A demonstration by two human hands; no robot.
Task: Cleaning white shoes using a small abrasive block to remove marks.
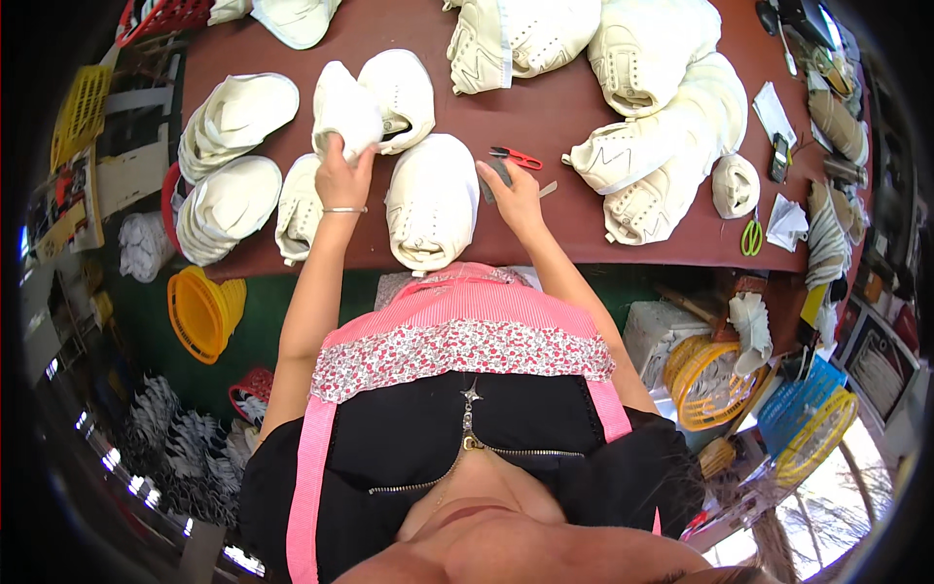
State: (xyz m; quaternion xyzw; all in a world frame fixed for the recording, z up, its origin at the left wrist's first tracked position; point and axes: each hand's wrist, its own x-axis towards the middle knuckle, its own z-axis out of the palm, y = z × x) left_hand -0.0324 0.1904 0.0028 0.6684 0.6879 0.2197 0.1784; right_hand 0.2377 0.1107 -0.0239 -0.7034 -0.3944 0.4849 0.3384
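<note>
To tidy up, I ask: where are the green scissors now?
In the head view, the green scissors lie on the table, at right, below a small white shoe part.

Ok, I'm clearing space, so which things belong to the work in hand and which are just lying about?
Work in hand:
cream curved shoe upper in the left hand
dark grey piece, kind unclear, at the right hand
rounded cream upper between the hands

Seemingly lying about:
green-handled scissors
round yellow plastic basket on the floor
</note>
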